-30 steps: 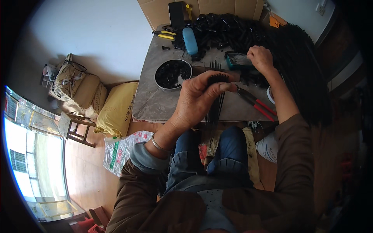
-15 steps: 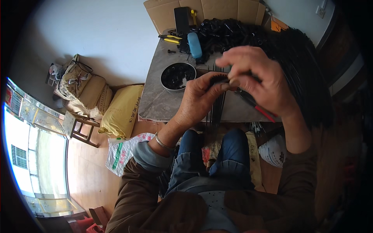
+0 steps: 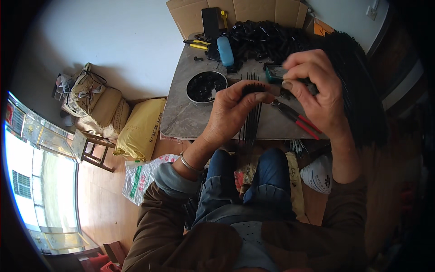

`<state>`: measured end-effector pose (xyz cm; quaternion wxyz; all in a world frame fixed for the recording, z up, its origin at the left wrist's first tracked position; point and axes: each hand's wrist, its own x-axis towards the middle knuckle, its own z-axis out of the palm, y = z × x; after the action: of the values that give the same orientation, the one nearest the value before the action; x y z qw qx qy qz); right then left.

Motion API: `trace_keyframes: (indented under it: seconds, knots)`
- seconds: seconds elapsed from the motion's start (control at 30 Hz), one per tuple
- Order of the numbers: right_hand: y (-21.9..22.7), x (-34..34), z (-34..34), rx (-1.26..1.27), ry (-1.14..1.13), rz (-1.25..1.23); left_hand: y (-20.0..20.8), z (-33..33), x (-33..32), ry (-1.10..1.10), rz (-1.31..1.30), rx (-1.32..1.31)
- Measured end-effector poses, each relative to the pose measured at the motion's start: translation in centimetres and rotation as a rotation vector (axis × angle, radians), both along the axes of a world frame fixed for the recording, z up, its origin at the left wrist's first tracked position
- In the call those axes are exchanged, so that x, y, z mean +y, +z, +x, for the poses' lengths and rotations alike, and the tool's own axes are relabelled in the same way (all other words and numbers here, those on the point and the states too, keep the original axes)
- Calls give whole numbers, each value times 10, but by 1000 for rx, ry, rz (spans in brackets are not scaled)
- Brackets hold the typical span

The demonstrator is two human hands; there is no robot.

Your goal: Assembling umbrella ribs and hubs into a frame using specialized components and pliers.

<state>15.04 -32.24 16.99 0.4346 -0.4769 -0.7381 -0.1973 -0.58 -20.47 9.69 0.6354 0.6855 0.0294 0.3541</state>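
My left hand [image 3: 234, 105] is closed, thumb against curled fingers, over the table. It pinches a small black piece with a toothed edge [image 3: 253, 88]. To its right my right hand [image 3: 319, 88] hangs apart from it, thumb and fingertips close together; something small and dark shows at the fingertips, too unclear to name. Below the hands, pliers with red handles [image 3: 304, 123] lie on the table. Thin black rods [image 3: 254, 119] run under my left hand. A round bowl [image 3: 188, 94] of small black rings stands left of that hand. Behind the hands sits a small green box [image 3: 273, 75].
On the grey table [image 3: 177, 119] lie a blue case [image 3: 225, 51], yellow-handled pliers [image 3: 198, 44] and a heap of black tubular parts [image 3: 265, 38]. A phone-like dark slab [image 3: 210, 22] leans on cardboard [image 3: 253, 11]. Long black rods [image 3: 362, 99] crowd the right side. A yellow sack [image 3: 140, 129] stands left.
My right hand has moved to the right, away from my left hand, uncovering the green box and more of the red-handled pliers. My left hand has stayed nearly still, holding the black toothed piece.
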Motion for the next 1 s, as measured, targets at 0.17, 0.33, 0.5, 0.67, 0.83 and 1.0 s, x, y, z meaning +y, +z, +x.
trace_keyframes:
  seconds: [0.17, 0.33, 0.5, 0.67, 0.83, 1.0]
  knots:
    - [-19, -7, 2, 54, -152, -162, 2, -1, -2, 11, 21, 47]
    - [-21, -10, 1, 14, -156, -201, 1, 0, -1, -12, -8, -11]
    - [-25, -8, 0, 41, -135, -181, 1, 1, -1, -23, -23, -11]
    - [-23, -6, -2, 31, -149, -175, 2, 1, -1, -19, 18, 9]
    - [-18, -8, 0, -42, -179, -159, 3, 2, 1, -33, 62, 31]
    - [-21, -9, 3, 153, -63, -257, 3, 2, 0, -105, 38, 40]
